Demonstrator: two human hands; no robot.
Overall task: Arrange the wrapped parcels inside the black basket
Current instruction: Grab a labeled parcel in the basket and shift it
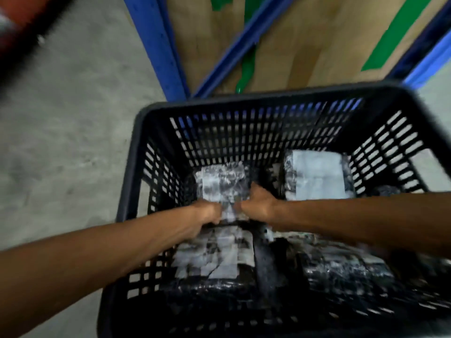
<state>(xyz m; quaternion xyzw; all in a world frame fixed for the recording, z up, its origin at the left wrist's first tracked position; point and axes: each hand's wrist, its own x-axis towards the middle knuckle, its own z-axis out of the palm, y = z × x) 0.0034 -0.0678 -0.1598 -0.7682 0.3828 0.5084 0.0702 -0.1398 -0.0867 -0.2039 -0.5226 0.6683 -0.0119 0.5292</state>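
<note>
The black basket [146, 152] is rigid plastic with slotted lattice walls and a thick rounded rim; it stands on a grey concrete floor [61, 142] before a blue metal frame [158, 50] backed by brown board carrying green strips. Inside lie several wrapped parcels, blocky and rectangular, bound in glossy dark film with pale paper labels; any print on them is too blurred to read. One parcel [223, 181] sits at the far left of the basket floor, another [317, 176] at the far right, and more fill the near half. The left hand [207, 214] and right hand [258, 203] both grip the near edge of the far-left parcel, fingers curled closed on it.
</note>
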